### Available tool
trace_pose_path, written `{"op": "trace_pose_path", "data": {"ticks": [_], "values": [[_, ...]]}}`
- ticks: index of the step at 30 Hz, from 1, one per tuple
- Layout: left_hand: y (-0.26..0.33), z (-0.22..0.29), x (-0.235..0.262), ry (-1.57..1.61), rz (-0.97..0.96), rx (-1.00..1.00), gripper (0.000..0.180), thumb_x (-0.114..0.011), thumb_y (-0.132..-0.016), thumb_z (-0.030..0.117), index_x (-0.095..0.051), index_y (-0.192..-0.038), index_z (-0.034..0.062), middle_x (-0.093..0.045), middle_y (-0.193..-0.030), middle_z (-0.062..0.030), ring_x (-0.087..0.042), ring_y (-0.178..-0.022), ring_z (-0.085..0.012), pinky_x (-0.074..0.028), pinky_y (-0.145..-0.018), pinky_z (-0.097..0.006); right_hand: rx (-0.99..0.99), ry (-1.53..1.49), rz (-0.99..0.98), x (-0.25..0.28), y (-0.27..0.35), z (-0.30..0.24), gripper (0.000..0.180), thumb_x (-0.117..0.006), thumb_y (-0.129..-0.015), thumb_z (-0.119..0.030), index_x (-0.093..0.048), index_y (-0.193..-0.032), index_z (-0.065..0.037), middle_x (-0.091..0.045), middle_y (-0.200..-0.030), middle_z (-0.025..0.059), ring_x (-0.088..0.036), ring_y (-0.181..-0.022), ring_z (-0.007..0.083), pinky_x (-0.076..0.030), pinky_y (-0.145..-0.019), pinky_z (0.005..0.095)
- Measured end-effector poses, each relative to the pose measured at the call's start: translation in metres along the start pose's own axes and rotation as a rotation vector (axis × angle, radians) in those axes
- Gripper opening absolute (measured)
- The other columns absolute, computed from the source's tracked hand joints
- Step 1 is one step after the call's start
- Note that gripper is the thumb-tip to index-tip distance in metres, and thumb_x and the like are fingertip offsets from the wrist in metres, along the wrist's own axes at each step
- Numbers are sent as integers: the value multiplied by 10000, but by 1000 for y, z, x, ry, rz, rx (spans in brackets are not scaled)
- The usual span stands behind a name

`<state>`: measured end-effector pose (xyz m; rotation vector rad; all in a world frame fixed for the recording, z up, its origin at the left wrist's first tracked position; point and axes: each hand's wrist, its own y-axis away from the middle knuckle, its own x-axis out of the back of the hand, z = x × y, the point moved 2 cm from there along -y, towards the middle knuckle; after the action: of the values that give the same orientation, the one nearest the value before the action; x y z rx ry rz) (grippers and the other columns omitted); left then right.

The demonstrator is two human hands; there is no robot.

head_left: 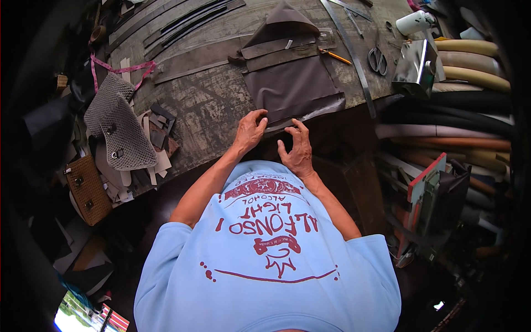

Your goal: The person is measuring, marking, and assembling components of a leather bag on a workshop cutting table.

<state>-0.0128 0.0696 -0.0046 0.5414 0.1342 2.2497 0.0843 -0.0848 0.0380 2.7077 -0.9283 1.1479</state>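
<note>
A dark brown sheet of leather-like material (293, 86) lies at the table's near edge, its far end folded into a peak. Across it lies a flat dark strip (282, 57) bearing a small white piece (289, 44). By the sheet's near left corner is my left hand (251, 131), fingers bent, a small gap between thumb and index finger. My right hand (297, 148) is at the near edge, fingers curved and thumb well apart. Both hands appear to hold nothing; whether the fingertips touch the sheet is hard to tell.
A yellow pencil (336, 56), a long metal ruler (354, 55), scissors (378, 61) and a metal can (415, 69) lie to the right. Material rolls (470, 61) fill the far right. A grey woven bag piece (119, 124), pink measuring tape (119, 69) and scraps (160, 124) lie left.
</note>
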Motion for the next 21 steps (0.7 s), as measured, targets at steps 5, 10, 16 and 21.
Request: {"op": "trace_pose_path", "data": {"ticks": [5,10,16,21], "values": [[-9,17,6,211,-122,253,293,-608,-955,154,-649,-1193,-12,-667,-860,-48,-594,-730,-99,-487,-664,-251,160,282,92,-21,-16,-4,596,-816,-715,-167,-517,-1221,-75,-292,-1526,240,-260,-1433,416,-237,-1139,554],[-21,43,26,255,-221,221,267,-596,-966,139,-658,-1166,-25,-609,-820,3,-514,-691,-65,-436,-624,-230,218,496,152,-25,-41,-7,472,-777,-702,-90,-571,-1124,-47,-328,-1516,227,-282,-1429,424,-258,-1145,551],[-99,57,64,-360,9,-246,261,-658,-913,196,-683,-1100,15,-618,-953,-143,-643,-864,-266,-519,-778,-372,184,392,183,-11,-45,-14,154,-685,-807,-73,-619,-943,-39,-380,-1512,195,-301,-1428,416,-268,-1152,546],[-224,45,68,-673,190,-256,549,-772,-796,357,-583,-1194,29,-612,-1146,-187,-597,-1068,-371,-462,-933,-443,205,359,187,-5,-40,-19,156,-704,-779,-65,-625,-913,-48,-390,-1498,207,-316,-1419,418,-294,-1138,544]]}}
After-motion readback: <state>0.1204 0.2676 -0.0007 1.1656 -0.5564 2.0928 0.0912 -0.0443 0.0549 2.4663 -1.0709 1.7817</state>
